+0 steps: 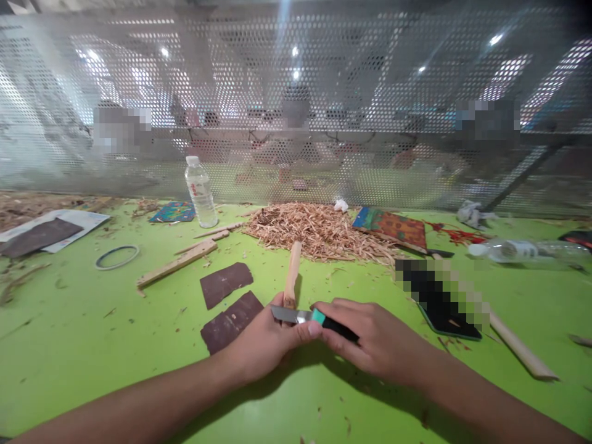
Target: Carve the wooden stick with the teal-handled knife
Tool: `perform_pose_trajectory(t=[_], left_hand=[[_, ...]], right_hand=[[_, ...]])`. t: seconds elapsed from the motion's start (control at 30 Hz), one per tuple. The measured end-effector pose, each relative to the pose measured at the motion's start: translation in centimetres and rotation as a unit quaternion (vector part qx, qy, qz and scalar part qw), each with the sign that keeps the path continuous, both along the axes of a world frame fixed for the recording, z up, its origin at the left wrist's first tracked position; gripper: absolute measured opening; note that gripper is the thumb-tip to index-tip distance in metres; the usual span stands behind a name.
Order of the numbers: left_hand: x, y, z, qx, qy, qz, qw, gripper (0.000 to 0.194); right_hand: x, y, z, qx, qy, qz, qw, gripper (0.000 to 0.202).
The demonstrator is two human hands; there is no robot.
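Note:
My left hand [266, 342] is closed around the lower end of a pale wooden stick [293, 271], which points away from me. Its thumb presses near the teal part of a utility knife [340, 328]. My right hand [370, 336] grips the knife's black handle, and the blade [284, 314] lies across the stick, pointing left. Two pieces of brown sandpaper [226, 285] rest on the table just left of the stick. Beyond the stick's far end is a pile of wood shavings [309, 228].
On the green table [92, 364] stand a water bottle [201, 194] and a tape ring [117, 257], with carved wood [178, 264] between. At right lie a phone [451, 317], a wooden rod [520, 346] and a fallen bottle [522, 251]. A perforated metal screen [259, 80] borders the back.

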State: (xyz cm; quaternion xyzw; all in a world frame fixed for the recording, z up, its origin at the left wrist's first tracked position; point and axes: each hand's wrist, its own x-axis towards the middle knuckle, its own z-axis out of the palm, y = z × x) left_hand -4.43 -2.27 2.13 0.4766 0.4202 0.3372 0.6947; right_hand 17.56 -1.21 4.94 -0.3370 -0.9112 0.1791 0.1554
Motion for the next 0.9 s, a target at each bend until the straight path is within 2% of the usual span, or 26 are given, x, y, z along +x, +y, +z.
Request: perform_pose_trajectory(t=[0.13, 0.3, 0.37, 0.57, 0.7, 0.9], left_hand=[[0.3, 0.0, -0.1, 0.02, 0.013, 0.009, 1.0, 0.056], [0.3, -0.1, 0.0, 0.003, 0.023, 0.019, 1.0, 0.052], [0.2, -0.2, 0.3, -0.011, 0.023, 0.011, 1.0, 0.052], [0.0, -0.1, 1.4, -0.04, -0.023, -0.047, 0.998, 0.059], [-0.1, 0.2, 1.3, -0.031, -0.034, -0.067, 0.997, 0.061], [-0.2, 0.2, 0.5, -0.065, -0.081, -0.04, 0.994, 0.068]], right_hand=[[-0.2, 0.0, -0.3, 0.03, 0.004, -0.029, 0.999, 0.03], [0.0, 0.4, -0.8, 0.154, -0.012, -0.068, 0.986, 0.044], [0.2, 0.6, -0.9, 0.174, -0.007, -0.076, 0.982, 0.046], [0.4, 0.8, -0.6, 0.138, 0.007, -0.065, 0.988, 0.044], [0.3, 0.5, -0.5, 0.095, 0.004, -0.041, 0.995, 0.041], [0.1, 0.2, -0.8, 0.041, -0.001, 0.032, 0.999, 0.036]])
